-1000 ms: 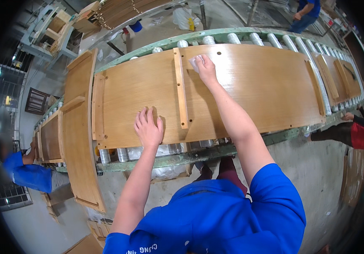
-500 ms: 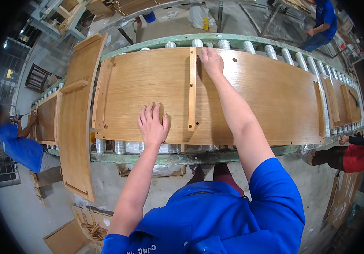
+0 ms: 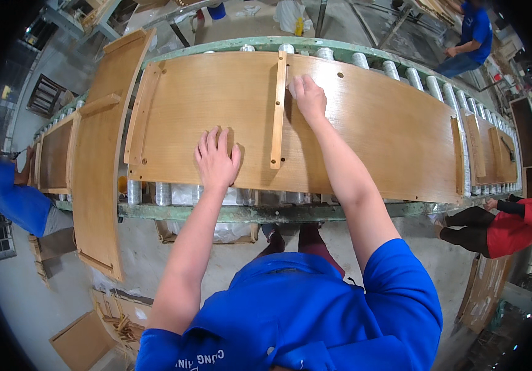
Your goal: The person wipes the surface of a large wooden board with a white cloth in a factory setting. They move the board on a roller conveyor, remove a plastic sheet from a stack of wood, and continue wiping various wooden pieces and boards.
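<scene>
A large wooden panel (image 3: pixel 216 93) with visible grain lies flat across the roller conveyor. A narrow wooden batten (image 3: pixel 278 111) with holes along it stands across its middle. My left hand (image 3: pixel 218 162) rests flat on the panel left of the batten, fingers spread and holding nothing. Just right of the batten's far half, my right hand (image 3: pixel 310 99) is closed, with a small whitish piece (image 3: pixel 292 89) showing at its fingertips. What that piece is I cannot make out. More battens are fixed along the panel's left end (image 3: pixel 142 114) and right end (image 3: pixel 460 154).
A long wooden board (image 3: pixel 96 167) lies crosswise to the left, its near end jutting past the green conveyor frame (image 3: pixel 266 213). Smaller panels (image 3: pixel 491 151) sit on the rollers at right. Co-workers stand at left (image 3: pixel 19 195), right (image 3: pixel 513 229) and far right (image 3: pixel 473 37).
My right hand has come nearer along the batten, away from the panel's far edge. The left hand stays flat on the panel. The whole view has shifted slightly.
</scene>
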`<state>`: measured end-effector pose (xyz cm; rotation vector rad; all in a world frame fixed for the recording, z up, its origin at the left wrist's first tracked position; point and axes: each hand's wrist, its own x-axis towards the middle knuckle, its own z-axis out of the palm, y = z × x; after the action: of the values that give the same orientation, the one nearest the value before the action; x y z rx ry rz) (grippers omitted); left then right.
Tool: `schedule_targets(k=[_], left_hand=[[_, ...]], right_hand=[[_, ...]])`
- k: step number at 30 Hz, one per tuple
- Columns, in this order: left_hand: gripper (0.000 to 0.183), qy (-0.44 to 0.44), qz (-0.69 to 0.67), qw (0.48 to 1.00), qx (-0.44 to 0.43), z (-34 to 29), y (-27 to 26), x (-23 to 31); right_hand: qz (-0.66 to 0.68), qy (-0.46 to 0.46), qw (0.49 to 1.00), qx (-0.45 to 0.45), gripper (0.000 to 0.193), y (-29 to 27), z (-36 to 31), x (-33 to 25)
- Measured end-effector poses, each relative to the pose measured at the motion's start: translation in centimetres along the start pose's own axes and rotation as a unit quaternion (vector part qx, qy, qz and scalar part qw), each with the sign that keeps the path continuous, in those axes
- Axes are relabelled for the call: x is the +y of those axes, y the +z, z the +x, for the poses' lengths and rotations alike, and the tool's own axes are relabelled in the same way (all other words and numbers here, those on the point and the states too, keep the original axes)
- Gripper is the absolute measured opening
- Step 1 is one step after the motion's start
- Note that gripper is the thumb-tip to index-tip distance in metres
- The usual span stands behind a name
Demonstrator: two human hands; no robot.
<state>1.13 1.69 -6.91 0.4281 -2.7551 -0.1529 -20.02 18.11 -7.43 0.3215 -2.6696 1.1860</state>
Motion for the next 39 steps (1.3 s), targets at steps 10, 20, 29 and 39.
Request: schedule_targets(k=[10,20,29,39], left_hand=[[0.043,0.006,-0.007,1.000,0.019,-0.4,0.1,-0.4],[0.043,0.006,-0.008,1.000,0.025,-0.5,0.2,-0.5],[0.043,0.003,-0.006,1.000,0.020,-0.5,0.3,-0.3],[0.042,-0.007,-0.006,0.999,0.034,-0.8,0.6,-1.1]], right_hand=[[0.053,-0.019,0.998,-0.042,0.033,-2.6,-9.0,-0.6],[0.080,-0.040,0.993,-0.078,0.030,-5.4,-16.1,-0.5],[0.057,-0.050,0.995,-0.067,0.029,-5.8,-16.7,-0.8],[-0.027,-0.099,0.981,-0.164,0.029,-7.3,-19.8,-1.8]])
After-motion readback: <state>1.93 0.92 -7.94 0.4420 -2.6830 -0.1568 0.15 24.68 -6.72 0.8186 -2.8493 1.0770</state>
